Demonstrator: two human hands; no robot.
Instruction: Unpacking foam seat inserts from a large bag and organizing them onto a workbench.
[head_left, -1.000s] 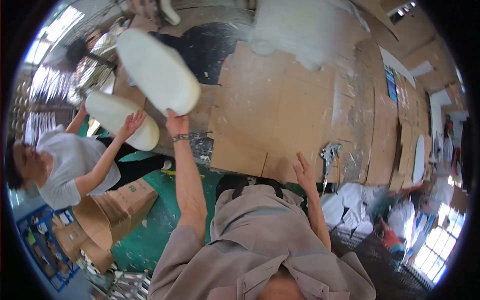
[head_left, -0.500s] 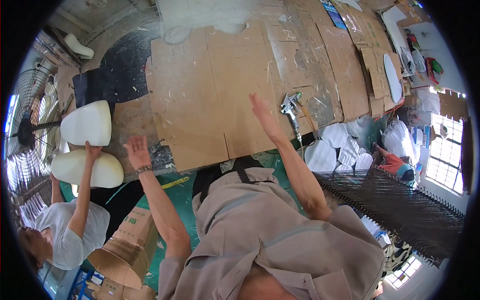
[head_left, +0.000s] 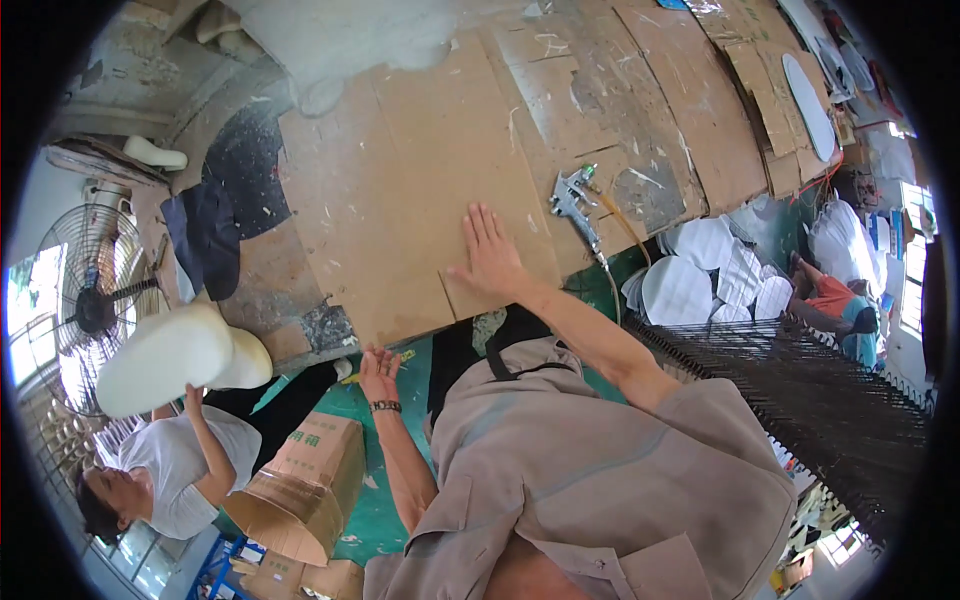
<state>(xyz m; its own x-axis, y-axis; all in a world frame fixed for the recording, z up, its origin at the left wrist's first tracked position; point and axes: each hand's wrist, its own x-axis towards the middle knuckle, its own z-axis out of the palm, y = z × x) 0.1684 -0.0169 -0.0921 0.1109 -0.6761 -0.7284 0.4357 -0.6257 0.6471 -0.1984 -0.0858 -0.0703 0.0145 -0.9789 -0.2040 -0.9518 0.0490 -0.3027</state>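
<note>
My right hand (head_left: 488,253) lies flat, fingers spread, on a brown cardboard sheet (head_left: 420,180) that covers the workbench. My left hand (head_left: 378,373) is open and empty at the near edge of the bench, a watch on its wrist. A silver spray gun (head_left: 572,195) with a yellow hose lies on the cardboard just right of my right hand. At the left a person in a white shirt (head_left: 170,460) holds up two white oval foam pieces (head_left: 175,355).
A standing fan (head_left: 90,305) is at the far left. Brown cardboard boxes (head_left: 300,480) sit on the green floor below the bench. White oval pieces (head_left: 700,280) are stacked at the right beside a dark wire rack (head_left: 810,400). Another person (head_left: 835,305) crouches there.
My view has swung right and the bench now fills the middle. My left hand let go of the white foam piece and came down to the bench edge. My right hand pressed flat onto the cardboard.
</note>
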